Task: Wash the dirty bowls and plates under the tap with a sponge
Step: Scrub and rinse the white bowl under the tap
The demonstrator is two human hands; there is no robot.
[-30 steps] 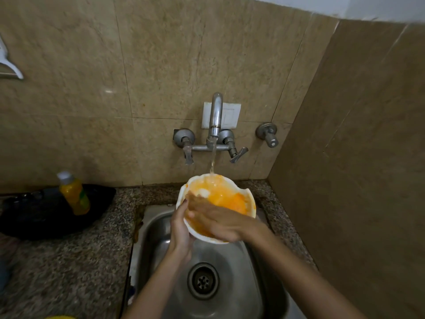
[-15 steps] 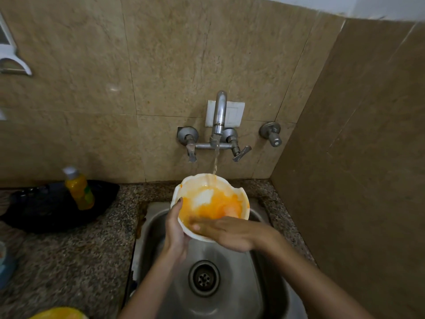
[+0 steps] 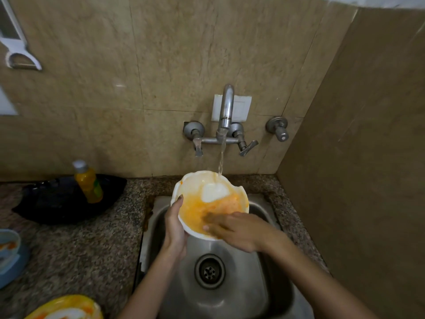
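**sudsy_k:** Since a second ago the right hand [image 3: 239,231] slid back to the near rim of the white bowl [image 3: 213,194], and the clean white patch past its fingertips grew.

**panhandler:** Grip okay?

**sudsy_k:** Yep, left hand [image 3: 174,231] clamps the rim over the sink [image 3: 241,295], thumb hooked inside. Right fingers lie flat and blurry in the orange gunk, no sponge I can see. Water from the tap [image 3: 226,107] lands on the rim farthest from both hands.

**panhandler:** Barely started, I'd guess: a smeared plate [image 3: 66,307] and blue bowl [image 3: 8,247] wait beyond the left knuckles.
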